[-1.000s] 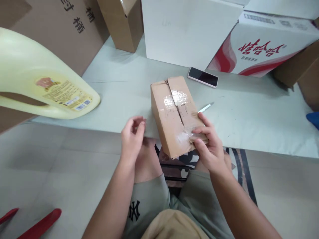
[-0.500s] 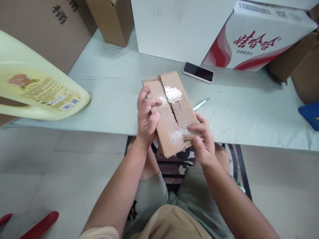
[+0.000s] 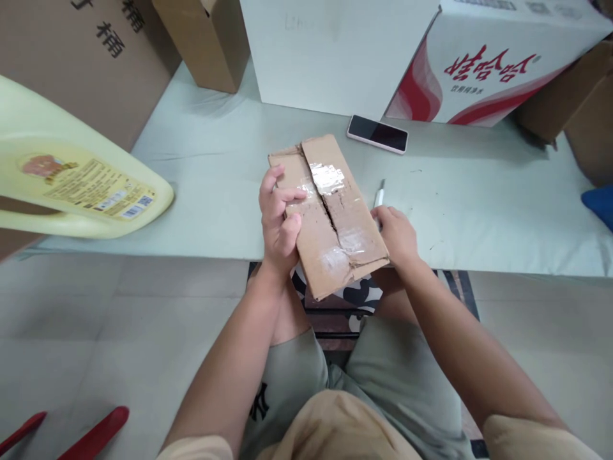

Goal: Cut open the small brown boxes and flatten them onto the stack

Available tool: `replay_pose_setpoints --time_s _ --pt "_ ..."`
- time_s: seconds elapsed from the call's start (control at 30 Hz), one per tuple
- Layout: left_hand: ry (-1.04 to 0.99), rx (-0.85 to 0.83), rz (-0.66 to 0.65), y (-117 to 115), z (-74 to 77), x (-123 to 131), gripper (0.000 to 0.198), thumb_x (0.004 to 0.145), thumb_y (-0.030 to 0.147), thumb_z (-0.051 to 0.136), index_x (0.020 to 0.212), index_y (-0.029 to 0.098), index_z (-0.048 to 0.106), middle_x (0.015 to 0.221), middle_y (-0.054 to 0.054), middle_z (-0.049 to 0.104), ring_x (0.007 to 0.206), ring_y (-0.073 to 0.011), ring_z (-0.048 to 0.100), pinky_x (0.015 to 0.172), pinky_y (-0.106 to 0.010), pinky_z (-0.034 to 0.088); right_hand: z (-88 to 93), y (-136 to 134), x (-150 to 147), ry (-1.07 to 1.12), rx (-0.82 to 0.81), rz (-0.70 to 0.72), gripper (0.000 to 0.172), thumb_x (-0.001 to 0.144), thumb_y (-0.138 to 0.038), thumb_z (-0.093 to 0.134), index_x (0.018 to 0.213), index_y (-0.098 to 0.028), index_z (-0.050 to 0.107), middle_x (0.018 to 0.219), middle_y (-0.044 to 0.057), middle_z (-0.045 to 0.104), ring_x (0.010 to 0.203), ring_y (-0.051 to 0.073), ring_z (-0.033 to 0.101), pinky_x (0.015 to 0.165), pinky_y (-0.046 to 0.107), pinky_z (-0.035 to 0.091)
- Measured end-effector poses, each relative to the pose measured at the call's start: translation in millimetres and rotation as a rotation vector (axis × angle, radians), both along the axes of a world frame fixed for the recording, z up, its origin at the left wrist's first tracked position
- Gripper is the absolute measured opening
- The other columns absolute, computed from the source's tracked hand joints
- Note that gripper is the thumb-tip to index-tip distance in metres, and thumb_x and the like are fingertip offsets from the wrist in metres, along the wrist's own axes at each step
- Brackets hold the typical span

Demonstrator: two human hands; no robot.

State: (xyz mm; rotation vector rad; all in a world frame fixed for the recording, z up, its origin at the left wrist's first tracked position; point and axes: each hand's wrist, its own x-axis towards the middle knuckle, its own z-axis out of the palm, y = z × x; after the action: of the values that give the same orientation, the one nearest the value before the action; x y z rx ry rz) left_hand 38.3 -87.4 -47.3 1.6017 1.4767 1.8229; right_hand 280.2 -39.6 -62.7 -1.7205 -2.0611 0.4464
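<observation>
A small brown cardboard box (image 3: 330, 217) is tilted over the table's front edge, with glossy clear tape across its top and a ragged slit along the middle seam. My left hand (image 3: 281, 220) grips its left side, thumb and fingers on the top face. At the box's right side, my right hand (image 3: 396, 231) has its fingers closed round a slim, pale utility knife (image 3: 380, 193). The knife's tip points away from me, and its lower part is hidden by the hand and the box.
A phone (image 3: 377, 133) lies behind the box, before a white carton (image 3: 340, 57) and a red-and-white carton (image 3: 483, 70). On the left, a big yellow bottle (image 3: 86, 172) lies tilted near a large brown carton (image 3: 67, 76). Something blue (image 3: 598, 206) sits at the right.
My right hand has let go of the box's lower right corner and taken hold of the knife on the table, turning it more upright in view. My left hand still holds the box.
</observation>
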Motion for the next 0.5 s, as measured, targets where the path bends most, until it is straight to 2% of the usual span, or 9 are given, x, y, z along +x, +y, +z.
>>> replay_pose_setpoints --time_s 0.1,0.17,0.27,0.33,0.43,0.5 --pt "-0.002 -0.013 0.0 -0.7 1.7 -0.3 0.034 0.099 0.056 0.043 0.098 0.03 0.064 0.154 -0.007 0.056 0.15 -0.0326 0.046 0.126 -0.054 0.041 3.2 -28.3 17.9 0.196 0.006 -0.061 0.026 0.084 -0.047 0.067 0.087 -0.025 0.053 0.073 -0.001 0.06 0.065 0.018 0.051 0.058 0.03 0.038" --pt "-0.004 -0.015 0.0 -0.9 2.5 0.2 0.034 0.099 0.057 0.044 0.098 0.029 0.064 0.153 -0.007 0.056 0.15 -0.0327 0.046 0.126 -0.053 0.041 6.9 -50.3 32.7 0.347 0.011 -0.123 0.022 0.089 -0.042 0.065 0.096 -0.025 0.055 0.069 -0.004 0.058 0.058 0.015 0.05 0.056 0.029 0.04" --pt "-0.005 -0.011 0.007 0.2 1.1 0.7 0.04 0.1 0.062 0.041 0.099 0.03 0.065 0.153 -0.006 0.057 0.151 -0.0328 0.046 0.127 -0.052 0.041 16.2 -81.8 50.3 0.564 -0.012 -0.156 0.024 0.096 -0.039 0.061 0.116 -0.026 0.057 0.068 -0.005 0.061 0.056 0.016 0.055 0.055 0.03 0.045" --pt "0.006 0.005 0.012 2.7 -2.9 -0.2 0.046 0.1 0.068 0.039 0.101 0.03 0.066 0.154 -0.005 0.056 0.151 -0.0331 0.046 0.127 -0.052 0.04 26.2 -98.3 57.3 0.685 -0.02 -0.159 0.022 0.1 -0.037 0.058 0.119 -0.027 0.059 0.067 -0.004 0.064 0.055 0.016 0.057 0.055 0.03 0.048" --pt "0.006 0.088 -0.03 8.0 -11.7 -3.7 0.05 0.097 0.074 0.043 0.103 0.03 0.066 0.154 -0.005 0.056 0.152 -0.0352 0.047 0.128 -0.053 0.038 48.2 -115.7 63.4 0.84 -0.05 -0.087 0.016 0.101 -0.038 0.061 0.11 -0.026 0.067 0.068 -0.001 0.066 0.054 0.014 0.057 0.053 0.029 0.049" --pt "0.007 0.115 -0.052 10.4 -16.4 -6.0 0.051 0.096 0.075 0.045 0.104 0.03 0.066 0.156 -0.005 0.055 0.152 -0.0364 0.046 0.128 -0.054 0.037 65.1 -125.1 66.1 0.885 -0.084 0.019 0.024 0.096 -0.048 0.069 0.104 -0.025 0.071 0.071 0.002 0.068 0.058 0.016 0.061 0.053 0.03 0.051"
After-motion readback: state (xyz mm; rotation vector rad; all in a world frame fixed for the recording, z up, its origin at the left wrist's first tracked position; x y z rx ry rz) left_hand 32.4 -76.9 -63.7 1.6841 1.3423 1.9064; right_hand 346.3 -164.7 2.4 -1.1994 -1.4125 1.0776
